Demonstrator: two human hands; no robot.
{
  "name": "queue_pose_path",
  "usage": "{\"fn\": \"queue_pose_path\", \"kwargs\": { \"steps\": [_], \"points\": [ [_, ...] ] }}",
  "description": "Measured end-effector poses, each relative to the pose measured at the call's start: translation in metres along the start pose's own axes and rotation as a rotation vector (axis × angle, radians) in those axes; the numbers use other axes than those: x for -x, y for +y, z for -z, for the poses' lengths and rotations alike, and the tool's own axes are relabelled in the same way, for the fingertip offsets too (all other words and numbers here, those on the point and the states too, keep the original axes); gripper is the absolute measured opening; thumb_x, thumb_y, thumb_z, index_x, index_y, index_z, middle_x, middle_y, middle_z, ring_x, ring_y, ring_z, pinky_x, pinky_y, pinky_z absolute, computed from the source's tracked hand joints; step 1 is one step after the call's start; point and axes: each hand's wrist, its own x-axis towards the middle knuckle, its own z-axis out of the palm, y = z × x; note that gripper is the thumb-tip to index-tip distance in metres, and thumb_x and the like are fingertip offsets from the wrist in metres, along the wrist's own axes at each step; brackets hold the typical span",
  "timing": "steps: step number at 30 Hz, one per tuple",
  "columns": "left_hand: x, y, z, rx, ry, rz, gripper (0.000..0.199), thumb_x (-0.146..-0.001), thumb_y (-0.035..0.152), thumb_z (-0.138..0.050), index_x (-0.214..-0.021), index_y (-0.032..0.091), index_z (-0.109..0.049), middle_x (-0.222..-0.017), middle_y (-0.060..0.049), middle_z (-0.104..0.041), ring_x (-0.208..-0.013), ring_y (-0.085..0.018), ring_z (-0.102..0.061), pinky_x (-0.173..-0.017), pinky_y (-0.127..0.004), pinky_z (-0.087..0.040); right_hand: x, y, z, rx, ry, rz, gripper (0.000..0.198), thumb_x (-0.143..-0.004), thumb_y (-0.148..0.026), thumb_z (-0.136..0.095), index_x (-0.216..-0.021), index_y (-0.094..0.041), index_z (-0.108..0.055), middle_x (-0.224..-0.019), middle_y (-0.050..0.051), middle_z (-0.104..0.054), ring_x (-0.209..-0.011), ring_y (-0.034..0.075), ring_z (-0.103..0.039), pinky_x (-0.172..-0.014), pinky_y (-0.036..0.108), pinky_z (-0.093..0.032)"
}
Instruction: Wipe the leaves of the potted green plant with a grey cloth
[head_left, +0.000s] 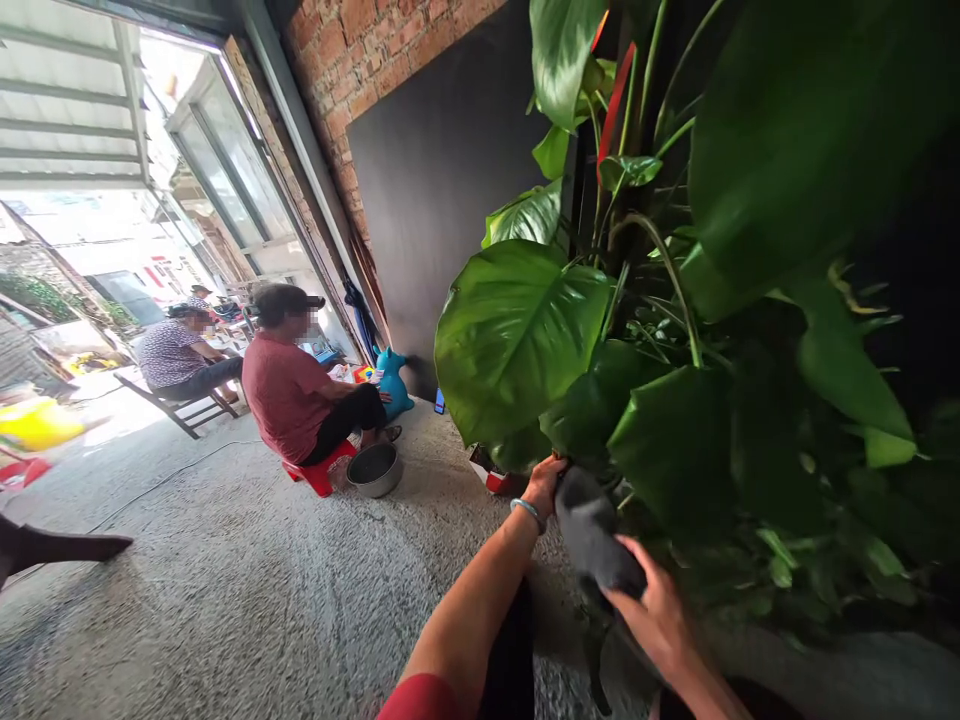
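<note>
Left hand (545, 483), bracelet (527, 512) at the wrist, reached forward under the big leaf (514, 335) of the potted plant (675, 330), fingers curled in and hidden behind the top end of a dark grey cloth (596, 535); apparently pinching that end, though the grip itself cannot be made out. Right hand (660, 615) lower and nearer the camera, on the near side of the plant, fingers partly curled, thumb and fingertips pressed against the lower part of the same cloth, loosely closed on it rather than clenched. Cloth stretched between the two hands, just in front of the plant's lower dark leaves and touching or nearly touching them; exact contact with the foliage not clear. Just left of the left hand, at the plant's foot, a red and white pot (491, 475), mostly covered by leaves. Farther left of the plant, well apart from it, a seated person in a red shirt (289, 395) on a low red stool (315, 470), a metal bowl (373, 468) on the rough concrete floor (247, 590) beside the stool. Between that person and the plant, against the dark wall panel (442, 170), a teal toy animal (391, 380). Beyond, farthest from the plant, another seated person on a wooden bench (184, 405) near the bright open doorway.
</note>
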Motion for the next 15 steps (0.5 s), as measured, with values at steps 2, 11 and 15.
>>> {"fn": "queue_pose_path", "kwargs": {
  "steps": [2,11,15],
  "points": [
    [0.0,0.001,0.004,-0.007,-0.005,-0.005,0.02,-0.076,0.022,-0.088,-0.088,0.018,-0.073,-0.081,-0.002,-0.074,-0.074,-0.016,-0.067,-0.087,-0.034,-0.062,0.022,0.009,0.018,-0.011,0.041,-0.061,0.057,-0.066,-0.054,-0.068,-0.117,-0.029,-0.077,-0.108,0.011,-0.086,-0.099,0.04,-0.081,-0.09,0.054,-0.063],
    [0.008,-0.013,-0.001,0.014,0.045,-0.073,0.023,-0.08,0.024,-0.084,-0.098,0.02,-0.071,-0.094,-0.004,-0.075,-0.08,-0.018,-0.066,-0.086,-0.036,-0.058,-0.041,-0.02,0.04,0.013,0.342,-0.076,0.061,-0.061,-0.062,-0.071,-0.108,-0.024,-0.075,-0.103,0.022,-0.083,-0.1,0.051,-0.078,-0.089,0.067,-0.06],
    [0.003,-0.02,0.009,-0.021,0.055,-0.007,0.028,-0.068,0.021,-0.088,-0.087,0.022,-0.067,-0.074,0.002,-0.067,-0.069,-0.016,-0.062,-0.076,-0.03,-0.054,0.01,0.011,0.022,-0.103,0.075,-0.057,0.048,-0.061,-0.052,-0.075,-0.105,-0.033,-0.078,-0.102,0.011,-0.088,-0.101,0.046,-0.082,-0.093,0.062,-0.062]
  ]
}}
